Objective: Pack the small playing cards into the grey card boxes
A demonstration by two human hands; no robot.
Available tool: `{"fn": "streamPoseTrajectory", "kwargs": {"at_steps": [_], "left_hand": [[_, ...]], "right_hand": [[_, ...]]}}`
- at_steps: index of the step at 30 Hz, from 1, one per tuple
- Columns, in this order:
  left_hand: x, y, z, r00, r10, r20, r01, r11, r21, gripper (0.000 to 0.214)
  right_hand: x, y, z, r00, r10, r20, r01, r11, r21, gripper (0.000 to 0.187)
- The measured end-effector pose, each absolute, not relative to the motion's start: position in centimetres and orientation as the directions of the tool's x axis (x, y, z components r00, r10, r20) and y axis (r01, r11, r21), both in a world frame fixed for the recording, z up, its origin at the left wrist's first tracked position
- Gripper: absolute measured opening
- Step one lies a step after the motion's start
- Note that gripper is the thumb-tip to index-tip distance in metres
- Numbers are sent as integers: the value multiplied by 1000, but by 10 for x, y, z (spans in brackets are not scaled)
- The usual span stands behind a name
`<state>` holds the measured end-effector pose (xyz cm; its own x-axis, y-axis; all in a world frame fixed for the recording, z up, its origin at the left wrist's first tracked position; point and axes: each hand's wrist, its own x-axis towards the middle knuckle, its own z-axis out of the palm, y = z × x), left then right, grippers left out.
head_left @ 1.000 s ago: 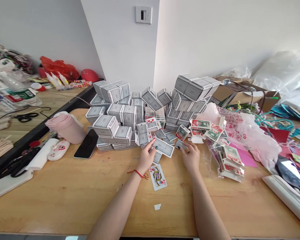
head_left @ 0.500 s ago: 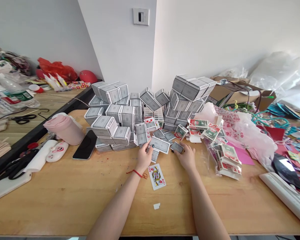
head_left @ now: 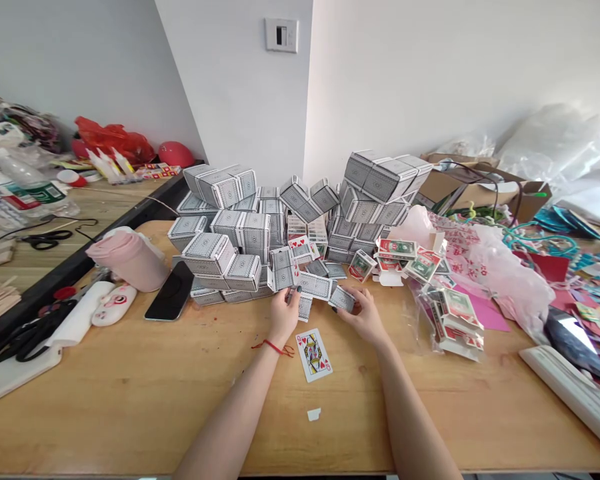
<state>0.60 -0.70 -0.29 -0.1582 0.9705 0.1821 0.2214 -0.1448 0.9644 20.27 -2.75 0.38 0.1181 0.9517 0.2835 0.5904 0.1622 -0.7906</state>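
My left hand (head_left: 283, 315) pinches a grey-backed playing card (head_left: 316, 286) by its edge, just above the wooden table (head_left: 130, 393). My right hand (head_left: 364, 319) is closed on a small stack of grey-backed cards (head_left: 342, 299) beside it. A queen of hearts (head_left: 314, 354) lies face up on the table below both hands. More loose cards (head_left: 325, 269) are scattered beyond my fingers. A big heap of grey card boxes (head_left: 240, 230) rises behind them.
Red and green flat cartons (head_left: 405, 257) and a bag of them (head_left: 455, 320) lie at right. A black phone (head_left: 171, 291), pink pouch (head_left: 127, 257) and white case (head_left: 113, 302) sit at left. Scissors (head_left: 27, 337) lie at far left. A paper scrap (head_left: 313, 414) lies near me.
My right hand has drawn its small stack of cards leftward toward my left hand. The left hand has shifted slightly left and up with its card.
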Motion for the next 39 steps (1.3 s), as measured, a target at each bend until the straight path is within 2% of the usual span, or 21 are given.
{"fn": "streamPoseTrajectory", "kwargs": {"at_steps": [5,12,18,24,32,39], "left_hand": [[6,-8,-3,-129,977,168,203,-140,969,23],[6,-6,-2,-110,978,179,145,-163,976,25],[3,-5,0,-67,982,174,134,-164,977,26],[2,-6,5,-30,986,167,140,-161,977,27],[-2,-4,5,5,992,127,169,-126,978,27],[-1,-5,7,10,995,100,69,-101,993,37]], "right_hand": [[202,-27,4,56,960,273,576,192,-794,47],[197,-28,5,-15,966,258,474,234,-849,50],[190,-29,5,-10,961,277,525,241,-817,58],[189,-30,9,0,951,310,546,260,-797,51],[188,-33,10,-15,961,277,519,245,-819,50],[189,-34,10,-34,974,226,498,212,-841,51]]}}
